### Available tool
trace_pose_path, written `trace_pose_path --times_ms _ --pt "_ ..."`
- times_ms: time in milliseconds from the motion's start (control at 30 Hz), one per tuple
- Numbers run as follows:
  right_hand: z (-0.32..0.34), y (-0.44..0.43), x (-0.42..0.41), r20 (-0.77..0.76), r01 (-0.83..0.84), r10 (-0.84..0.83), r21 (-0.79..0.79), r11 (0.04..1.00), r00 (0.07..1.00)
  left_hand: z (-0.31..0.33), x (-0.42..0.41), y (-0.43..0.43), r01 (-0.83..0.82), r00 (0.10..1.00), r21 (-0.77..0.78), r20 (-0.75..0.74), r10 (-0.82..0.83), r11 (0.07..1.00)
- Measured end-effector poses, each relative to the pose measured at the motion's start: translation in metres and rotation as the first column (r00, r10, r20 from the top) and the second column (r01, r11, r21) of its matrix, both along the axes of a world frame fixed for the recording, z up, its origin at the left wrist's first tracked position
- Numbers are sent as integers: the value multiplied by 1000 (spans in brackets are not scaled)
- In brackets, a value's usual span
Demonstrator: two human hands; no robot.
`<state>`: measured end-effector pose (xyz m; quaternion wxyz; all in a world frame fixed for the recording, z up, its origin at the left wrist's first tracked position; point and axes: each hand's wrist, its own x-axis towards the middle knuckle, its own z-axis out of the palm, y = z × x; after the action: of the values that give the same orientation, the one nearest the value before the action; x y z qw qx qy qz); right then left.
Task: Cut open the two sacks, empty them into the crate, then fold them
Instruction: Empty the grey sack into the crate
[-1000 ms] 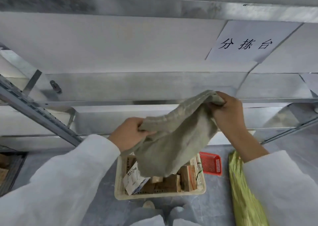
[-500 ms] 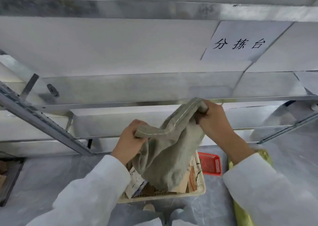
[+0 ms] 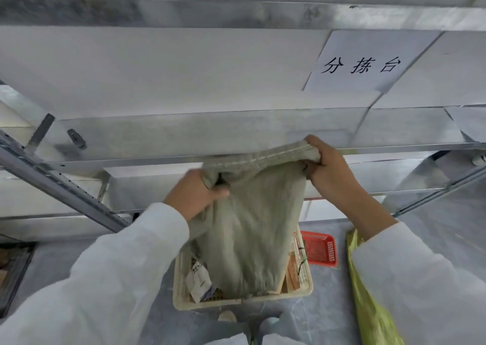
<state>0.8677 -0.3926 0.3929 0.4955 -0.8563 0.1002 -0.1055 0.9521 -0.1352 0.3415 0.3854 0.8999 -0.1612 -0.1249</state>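
Note:
A limp grey-green woven sack [image 3: 252, 229] hangs over the cream plastic crate [image 3: 181, 300] on the floor. My left hand [image 3: 194, 192] grips the sack's upper left edge and my right hand [image 3: 328, 168] grips its stitched upper right corner, holding it up between them. The sack's lower end hangs down into the crate. Inside the crate lie small boxes and packets [image 3: 200, 281], partly hidden by the sack. A yellow-green sack [image 3: 368, 300] lies on the floor at the right, partly under my right sleeve.
A small red mesh basket [image 3: 319, 248] sits just right of the crate. Metal shelving [image 3: 236, 131] with a paper sign [image 3: 363, 63] fills the view ahead. A slanted metal rail [image 3: 57, 184] runs at the left. A dark tray [image 3: 13, 268] lies at the far left.
Both hands have spread apart along the sack's top edge, stretching it wider, and the sack now hangs lower into the crate, covering more of the contents.

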Motion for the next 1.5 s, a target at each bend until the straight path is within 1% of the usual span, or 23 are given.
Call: trace_pose_path --times_ms 33,100,167,233,267,333,367,400,433,500,533,567,633,700,767,867,900,1000,1067,1133,1267,1400,1500 --pt "2 2 0 78 11 -15 45 999 997 4 8 3 -62 993 -142 95 76 988" --pt "3 10 -3 73 -53 52 11 999 996 6 16 1 10 985 -74 174 3 997" --pt "-5 18 -6 -284 -315 266 -142 938 921 -5 2 -5 241 964 362 19 -265 901" --pt "-11 17 -3 -642 -603 297 -329 727 707 -3 5 -1 147 987 442 -8 -160 885" --pt "-8 14 3 -674 -630 223 -447 635 704 4 10 3 31 997 333 61 -55 942" --pt "7 7 18 -418 -360 90 -630 688 904 6 16 2 -66 989 71 136 56 995" --pt "12 5 23 -271 -200 22 -654 729 962 12 13 -2 -17 998 15 57 16 1000" --pt "12 7 27 -201 -119 -20 -657 744 979 7 4 -5 156 987 106 5 -158 982" --pt "10 11 27 -229 -145 -16 -669 729 973 3 -8 -8 316 948 255 -117 -295 914" --pt "-9 17 20 -464 -374 60 -624 686 884 2 -4 -6 231 971 399 -36 -236 888" --pt "-13 17 14 -502 -400 68 -593 699 862 10 7 0 124 984 373 75 -163 919" --pt "-15 12 12 -478 -356 52 -572 739 877 20 17 4 13 991 222 128 -43 975" --pt "-13 7 13 -303 -150 -37 -571 807 952 24 25 7 28 991 44 128 -34 999" --pt "-8 8 13 -338 -219 0 -608 763 941 25 10 5 236 965 196 70 -254 952" --pt "0 6 8 -425 -318 42 -605 730 904 27 5 5 154 982 214 74 -173 965" --pt "13 1 4 -95 13 -67 -484 875 993 37 14 7 -96 981 -92 161 110 991" --pt "16 7 1 -53 11 -43 -496 868 998 35 10 4 -70 987 -119 134 86 990" --pt "-1 33 -13 -307 -280 127 -527 802 943 22 -29 -5 133 990 91 36 -137 987" --pt "-7 30 -18 -287 -193 62 -456 869 956 17 -26 1 -33 998 31 61 31 999" --pt "-3 23 -20 -119 9 -51 -331 943 992 23 -15 5 -217 972 -154 60 229 964" --pt "18 20 -24 -287 -179 109 -230 957 952 50 -17 1 125 991 -69 -42 -128 990" --pt "65 -10 -22 -33 -10 5 -136 991 999 89 -4 7 -2 999 -260 33 11 966" --pt "92 -17 -27 -10 -105 105 -119 987 994 122 -2 12 26 998 -361 71 -1 932"
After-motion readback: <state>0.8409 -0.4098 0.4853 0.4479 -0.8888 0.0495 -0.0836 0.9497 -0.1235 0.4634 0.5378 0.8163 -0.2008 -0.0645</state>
